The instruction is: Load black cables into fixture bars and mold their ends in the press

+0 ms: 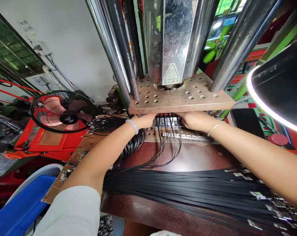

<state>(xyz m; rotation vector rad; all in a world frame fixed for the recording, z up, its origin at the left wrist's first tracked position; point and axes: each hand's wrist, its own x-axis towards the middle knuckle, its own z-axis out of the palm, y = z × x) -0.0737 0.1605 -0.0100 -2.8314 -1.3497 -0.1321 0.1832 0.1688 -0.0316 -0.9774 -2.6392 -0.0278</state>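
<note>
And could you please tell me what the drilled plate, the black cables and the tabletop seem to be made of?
The drilled plate looks like metal, perhaps steel: brownish, dully reflective, with crisp holes. The black cables seem sheathed in plastic or rubber: smooth, softly curved. The tabletop may be varnished or laminated wood: glossy, red-brown, reflecting light.

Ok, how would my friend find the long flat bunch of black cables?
Find the big metal press, then the shiny reddish-brown table in front of it. Across that table lies a wide bunch of black cables. Unlike the coiled cables near the left hand, these stretch out nearly straight, side by side, with shiny metal ends toward the picture's right.
</note>
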